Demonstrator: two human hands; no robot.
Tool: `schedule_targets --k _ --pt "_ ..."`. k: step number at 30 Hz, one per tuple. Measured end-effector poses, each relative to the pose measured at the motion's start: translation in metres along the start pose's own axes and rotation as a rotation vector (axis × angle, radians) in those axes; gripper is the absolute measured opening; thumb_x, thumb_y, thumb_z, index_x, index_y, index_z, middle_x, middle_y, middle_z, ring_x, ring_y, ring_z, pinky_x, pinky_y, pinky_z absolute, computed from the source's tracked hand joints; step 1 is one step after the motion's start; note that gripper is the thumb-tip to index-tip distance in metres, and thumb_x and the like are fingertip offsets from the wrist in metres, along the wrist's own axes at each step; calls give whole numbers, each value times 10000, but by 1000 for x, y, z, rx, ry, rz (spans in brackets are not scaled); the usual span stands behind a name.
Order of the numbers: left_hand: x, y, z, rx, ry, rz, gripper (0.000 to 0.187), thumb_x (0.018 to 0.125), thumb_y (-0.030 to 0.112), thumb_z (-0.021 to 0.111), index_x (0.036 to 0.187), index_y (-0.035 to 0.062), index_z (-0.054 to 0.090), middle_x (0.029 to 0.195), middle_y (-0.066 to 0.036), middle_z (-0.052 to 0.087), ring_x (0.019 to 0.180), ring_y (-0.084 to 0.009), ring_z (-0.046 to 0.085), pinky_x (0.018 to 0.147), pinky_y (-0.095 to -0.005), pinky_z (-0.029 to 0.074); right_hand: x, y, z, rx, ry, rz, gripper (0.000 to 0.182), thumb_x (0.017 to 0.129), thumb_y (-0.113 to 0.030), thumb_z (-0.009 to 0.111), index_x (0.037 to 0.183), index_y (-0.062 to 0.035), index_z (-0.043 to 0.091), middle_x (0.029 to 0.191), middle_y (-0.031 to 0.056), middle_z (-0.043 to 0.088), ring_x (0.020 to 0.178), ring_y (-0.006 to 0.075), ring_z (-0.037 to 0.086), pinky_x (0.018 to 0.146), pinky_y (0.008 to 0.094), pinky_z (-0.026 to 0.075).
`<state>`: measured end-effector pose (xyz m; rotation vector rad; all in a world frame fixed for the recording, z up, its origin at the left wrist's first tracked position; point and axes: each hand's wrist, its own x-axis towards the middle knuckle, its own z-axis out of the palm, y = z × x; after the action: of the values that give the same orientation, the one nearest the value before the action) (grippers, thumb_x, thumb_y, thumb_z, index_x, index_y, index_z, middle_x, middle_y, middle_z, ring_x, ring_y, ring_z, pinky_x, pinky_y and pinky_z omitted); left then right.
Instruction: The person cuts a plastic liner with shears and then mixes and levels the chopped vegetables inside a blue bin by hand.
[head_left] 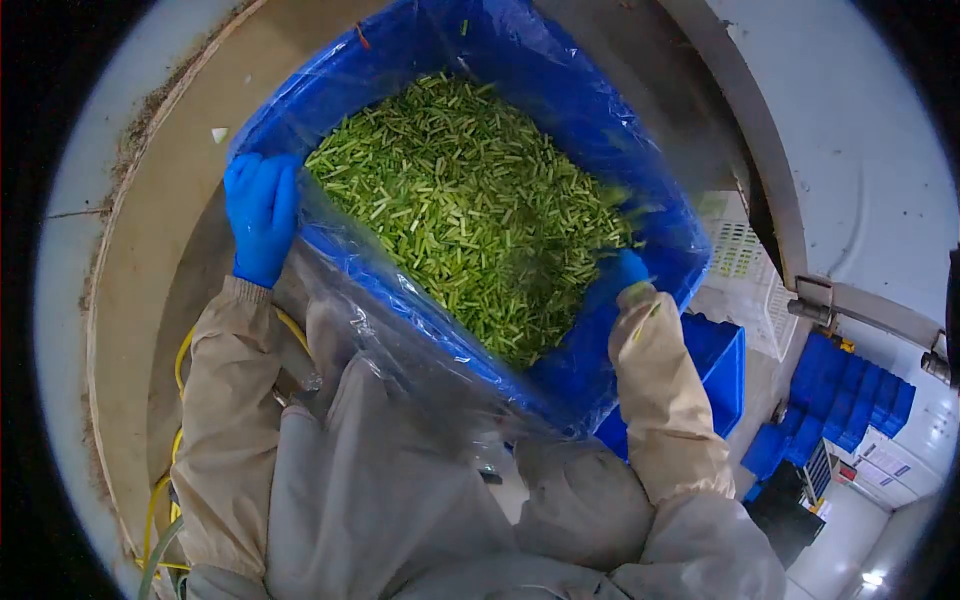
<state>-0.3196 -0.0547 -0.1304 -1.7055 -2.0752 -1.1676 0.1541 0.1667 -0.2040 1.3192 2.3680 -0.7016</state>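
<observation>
A large blue bin (600, 85) with a clear plastic liner (400, 300) over its walls stands in front of me. Short cut pieces of green stalk (450, 190) lie heaped inside it. My left hand (262, 212), in a blue glove, is closed over the bin's left corner, gripping the rim and the liner there. Inside the bin on the right, my right hand (627, 268) is at the edge of the cut stalks. Its fingers are hidden or blurred, with smeared green bits just above them. A few green bits cling to the right sleeve.
A white perforated crate (745, 260) stands to the right, beside a smaller blue bin (725, 365). Stacked blue crates (845, 390) are farther right. A yellow hose (178, 440) runs along the left. A metal bar (880, 325) juts in at the right.
</observation>
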Motion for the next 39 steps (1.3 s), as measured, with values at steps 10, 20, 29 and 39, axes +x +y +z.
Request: schedule_targets --k 10,20,29,39 --pt "0 1 2 3 25 10 115 789 84 500 849 43 589 680 -82 492 702 -264 457 700 -357 345 38 3 18 -168 120 6 211 782 -195 514 915 -59 604 872 175 611 787 355 585 664 418 476" --pt "4 1 -2 3 9 9 100 774 79 512 831 42 585 692 -100 493 715 -275 464 700 -362 349 78 -47 15 -296 203 48 255 770 -295 577 904 -81 615 799 119 621 734 314 584 688 433 465" --pt "2 3 -3 -19 -5 -24 104 768 75 511 832 40 584 704 -100 508 720 -278 476 725 -358 344 -40 -63 23 57 -98 -5 293 772 -308 592 917 -55 613 899 162 611 803 337 583 694 443 461" --pt "0 -2 -1 -8 -15 -28 93 775 67 511 833 45 581 686 -99 487 706 -276 467 714 -359 346 78 -48 0 136 359 301 306 800 -289 538 1000 -64 593 949 119 604 864 244 578 701 364 478"
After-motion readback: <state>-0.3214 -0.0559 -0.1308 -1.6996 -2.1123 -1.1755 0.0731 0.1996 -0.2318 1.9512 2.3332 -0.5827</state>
